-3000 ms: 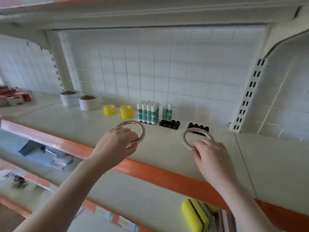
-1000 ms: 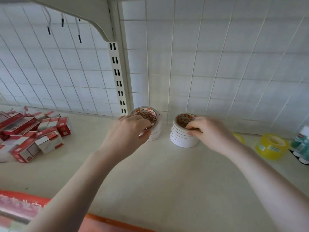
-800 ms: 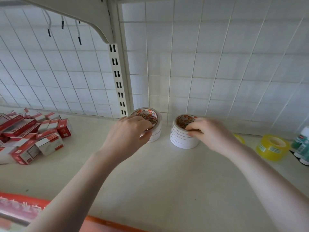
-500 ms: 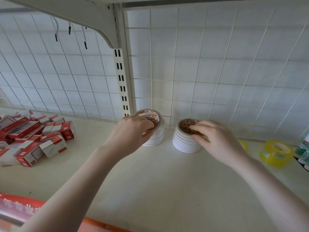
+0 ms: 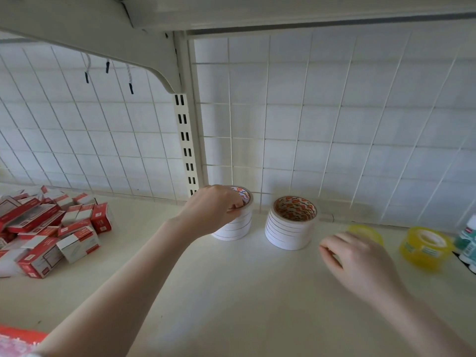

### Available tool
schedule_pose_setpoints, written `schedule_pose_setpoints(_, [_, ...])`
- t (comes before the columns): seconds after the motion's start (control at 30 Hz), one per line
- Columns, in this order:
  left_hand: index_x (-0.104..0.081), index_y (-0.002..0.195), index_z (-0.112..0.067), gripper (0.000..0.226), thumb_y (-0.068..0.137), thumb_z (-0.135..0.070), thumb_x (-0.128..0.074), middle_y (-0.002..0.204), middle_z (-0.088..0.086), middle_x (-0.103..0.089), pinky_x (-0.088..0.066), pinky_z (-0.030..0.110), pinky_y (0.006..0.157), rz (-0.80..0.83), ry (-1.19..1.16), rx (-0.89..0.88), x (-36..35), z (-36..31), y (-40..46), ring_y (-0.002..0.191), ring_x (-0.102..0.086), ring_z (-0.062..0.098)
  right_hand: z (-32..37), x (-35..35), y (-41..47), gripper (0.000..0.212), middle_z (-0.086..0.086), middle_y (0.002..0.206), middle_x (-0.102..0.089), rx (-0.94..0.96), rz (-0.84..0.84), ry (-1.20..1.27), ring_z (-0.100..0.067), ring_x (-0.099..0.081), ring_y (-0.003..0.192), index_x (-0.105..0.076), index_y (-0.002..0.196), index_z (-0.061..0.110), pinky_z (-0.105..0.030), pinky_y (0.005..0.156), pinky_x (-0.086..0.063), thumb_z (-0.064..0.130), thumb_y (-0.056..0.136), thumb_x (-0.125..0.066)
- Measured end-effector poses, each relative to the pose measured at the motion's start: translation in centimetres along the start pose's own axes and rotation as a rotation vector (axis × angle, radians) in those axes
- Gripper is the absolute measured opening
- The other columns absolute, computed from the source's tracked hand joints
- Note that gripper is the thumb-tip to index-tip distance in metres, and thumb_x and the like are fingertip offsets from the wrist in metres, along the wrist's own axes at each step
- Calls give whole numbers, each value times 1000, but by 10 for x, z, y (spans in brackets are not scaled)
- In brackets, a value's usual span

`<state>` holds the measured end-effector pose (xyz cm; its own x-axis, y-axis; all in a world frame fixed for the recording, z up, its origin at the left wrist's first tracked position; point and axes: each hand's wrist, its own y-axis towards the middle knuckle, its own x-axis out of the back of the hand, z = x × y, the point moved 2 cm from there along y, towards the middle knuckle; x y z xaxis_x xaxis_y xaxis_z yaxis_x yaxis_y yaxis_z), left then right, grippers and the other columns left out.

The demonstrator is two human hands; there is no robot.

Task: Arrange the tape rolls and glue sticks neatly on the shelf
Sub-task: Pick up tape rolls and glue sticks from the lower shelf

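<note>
Head view: two stacks of white tape rolls stand on the cream shelf (image 5: 257,305) near its back edge, just in front of the wire grid back panel (image 5: 334,130). Both stacks stand upright, their core holes facing up and their long axes vertical. The left stack (image 5: 235,226) sits just right of the slotted upright post (image 5: 186,140); the right stack (image 5: 292,229) stands just beside it with a narrow gap between them, and its printed orange inner core shows.

The left hand (image 5: 212,211) reaches in from the front edge, and its fingers (image 5: 235,203) curl over the rim of the left stack's top roll, grasping it. The right hand (image 5: 358,256) hovers over the shelf to the right of the right stack, apart from it, fingers loosely bent and holding nothing.

Farther right along the back edge lie two yellow tape rolls, the near one (image 5: 425,247) hole-up, the other (image 5: 365,233) partly hidden behind the right hand. At the right edge of the view stand glue sticks (image 5: 467,240), upright and cut off. A heap of red and white boxes (image 5: 49,228) lies toward the shelf's left end.
</note>
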<state>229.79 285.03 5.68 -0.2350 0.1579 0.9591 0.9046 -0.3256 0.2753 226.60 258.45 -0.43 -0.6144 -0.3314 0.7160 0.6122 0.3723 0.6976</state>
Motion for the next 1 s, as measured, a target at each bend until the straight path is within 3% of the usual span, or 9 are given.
schedule_pose_setpoints(0.13, [-59, 82, -14, 17, 89, -28, -52, 83, 1, -60, -47, 36, 67, 4, 7, 4, 0, -1, 4, 81, -55, 26, -7, -5, -5, 19, 1, 53, -52, -51, 41, -26, -24, -52, 48, -55, 56, 15, -28, 37, -40, 13, 72, -65])
schedule_pose_setpoints(0.23, [-60, 83, -16, 18, 89, -30, -51, 84, 1, -61, -47, 33, 66, 23, 13, 11, -1, -1, 5, 81, -55, 25, -10, -7, -6, 25, 2, 52, -53, -79, 74, -26, -25, -53, 48, -57, 56, 15, -26, 37, -39, 8, 61, -80])
schedule_pose_setpoints(0.6, [-65, 86, -17, 21, 87, -34, -55, 81, 0, -63, -50, 41, 74, 97, -82, 39, 4, 5, 6, 79, -57, 21, -15, -11, -8, 26, 3, 52, -52, -117, 107, -28, -23, -53, 47, -57, 56, 18, -31, 34, -37, 12, 62, -81])
schedule_pose_setpoints(1.0, [-69, 91, -30, 12, 82, -35, -64, 71, -18, -58, -52, 35, 77, 157, -137, 61, 8, 10, 8, 80, -59, 10, -14, -10, -7, 28, 3, 49, -50, -106, 158, -41, -21, -51, 43, -56, 54, 18, -27, 34, -30, 13, 60, -83])
